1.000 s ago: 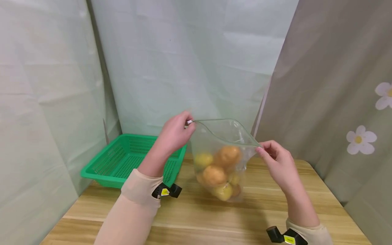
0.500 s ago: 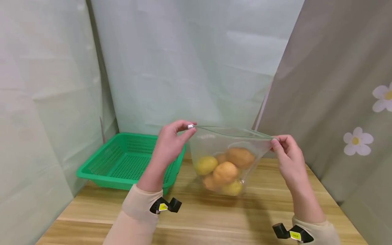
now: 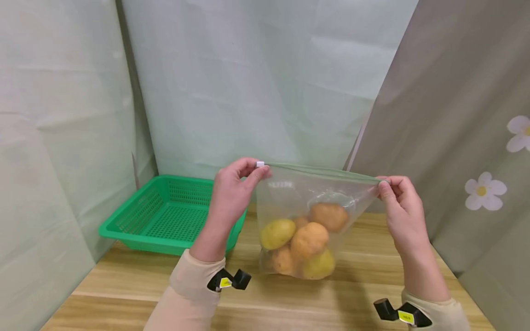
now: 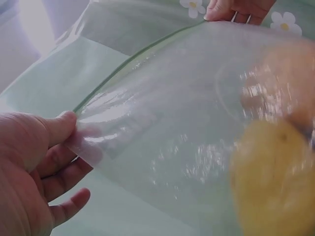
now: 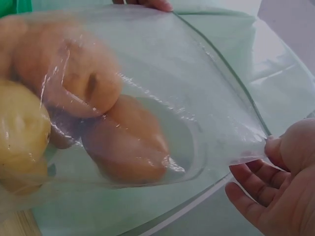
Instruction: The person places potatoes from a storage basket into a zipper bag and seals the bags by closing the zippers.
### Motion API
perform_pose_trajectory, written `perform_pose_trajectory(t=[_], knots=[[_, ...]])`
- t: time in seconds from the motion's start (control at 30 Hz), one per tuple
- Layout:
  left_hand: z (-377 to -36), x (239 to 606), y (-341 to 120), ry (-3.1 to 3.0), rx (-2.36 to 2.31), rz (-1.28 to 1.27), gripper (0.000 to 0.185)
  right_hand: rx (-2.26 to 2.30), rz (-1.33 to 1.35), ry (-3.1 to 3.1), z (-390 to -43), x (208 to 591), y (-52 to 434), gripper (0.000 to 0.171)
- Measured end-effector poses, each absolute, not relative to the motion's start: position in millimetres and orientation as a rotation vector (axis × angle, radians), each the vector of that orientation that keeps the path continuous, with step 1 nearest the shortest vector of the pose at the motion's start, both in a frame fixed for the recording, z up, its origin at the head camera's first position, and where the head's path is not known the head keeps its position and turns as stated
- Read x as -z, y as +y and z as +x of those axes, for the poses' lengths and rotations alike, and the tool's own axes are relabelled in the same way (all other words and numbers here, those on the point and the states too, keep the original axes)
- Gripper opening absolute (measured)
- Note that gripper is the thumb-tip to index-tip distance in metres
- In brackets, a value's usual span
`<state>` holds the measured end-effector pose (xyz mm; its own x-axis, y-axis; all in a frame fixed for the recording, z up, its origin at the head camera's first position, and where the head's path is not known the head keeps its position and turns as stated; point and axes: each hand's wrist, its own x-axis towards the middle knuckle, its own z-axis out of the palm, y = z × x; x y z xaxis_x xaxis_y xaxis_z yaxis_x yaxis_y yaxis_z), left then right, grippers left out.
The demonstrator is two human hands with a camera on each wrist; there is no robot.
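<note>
Pale curtains behind; bag hangs taut, its seal running 9-to-3 between left hand and right hand, each grip pinching a top corner.

The bag is clear plastic with a thin green strip along its top edge and a small white slider. Inside it are yellow and orange-brown potatoes. The basket is bright green. The bench is light wood with pale grain. The curtain is grey-brown with white flowers, yellow in the centre. The sleeves are pale peach.
</note>
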<state>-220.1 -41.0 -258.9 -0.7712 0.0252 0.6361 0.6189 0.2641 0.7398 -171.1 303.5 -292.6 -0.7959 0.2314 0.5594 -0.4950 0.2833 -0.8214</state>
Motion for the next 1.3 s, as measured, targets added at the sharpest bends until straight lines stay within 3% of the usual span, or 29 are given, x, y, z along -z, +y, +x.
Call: perform_pose_trajectory(t=[0.7, 1.0, 1.3], knots=[[-222.0, 284.3, -23.5, -2.017, 1.591, -0.456, 0.011, -1.44, 0.046, -2.233, -183.2, 288.5, 321.4, 0.036], [-224.1, 287.4, -15.8, -1.972, 1.609, -0.455, 0.011, -1.239, -0.029, -2.318, -170.2, 271.7, 323.3, 0.057], [-228.3, 287.0, -6.9, -1.939, 1.607, -0.457, 0.012, -1.072, 0.293, -2.279, -167.9, 231.6, 294.7, 0.054]])
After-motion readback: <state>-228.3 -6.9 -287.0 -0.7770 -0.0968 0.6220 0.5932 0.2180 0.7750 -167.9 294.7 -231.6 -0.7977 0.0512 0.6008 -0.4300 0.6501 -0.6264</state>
